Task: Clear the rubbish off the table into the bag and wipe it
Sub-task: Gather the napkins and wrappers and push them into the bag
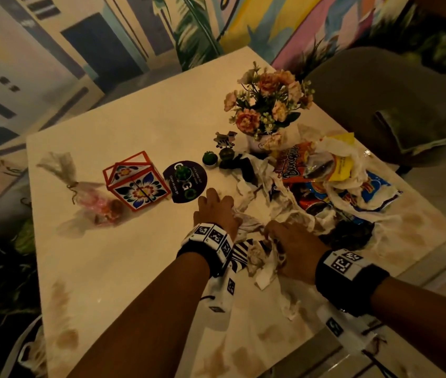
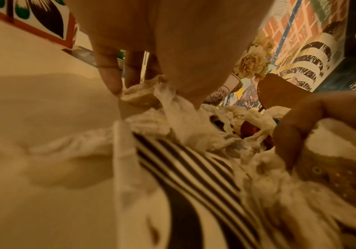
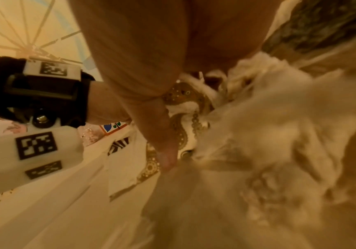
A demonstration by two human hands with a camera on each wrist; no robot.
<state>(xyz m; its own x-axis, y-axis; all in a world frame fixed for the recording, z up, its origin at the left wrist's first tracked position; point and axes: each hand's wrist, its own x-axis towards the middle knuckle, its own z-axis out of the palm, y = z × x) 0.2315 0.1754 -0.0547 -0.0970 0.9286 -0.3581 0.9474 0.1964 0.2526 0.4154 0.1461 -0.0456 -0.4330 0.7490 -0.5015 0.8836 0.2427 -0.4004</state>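
While both sets of fingers curl into crumpled white tissue (image 1: 254, 227) mid-table, left hand (image 1: 217, 211) pinches a wad, right hand (image 1: 292, 241) clutches tissue plus striped paper (image 1: 239, 255). Glossy snack wrappers (image 1: 333, 184) far right; round dark card (image 1: 185, 181) reads "Clean as you go".

painted mural wall (image 1: 123, 36), grey upholstered chair (image 1: 374, 105), dim warm light

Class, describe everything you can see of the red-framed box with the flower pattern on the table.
The red-framed box is roughly cube-shaped, with white panels bearing blue, red and yellow flower motifs and thin red edging; the material looks like card, though that is uncertain. Its top flaps stand up, so it appears open. It stands upright on the pale table, left of the dark round coaster and right of a tied clear packet. Neither hand touches it.
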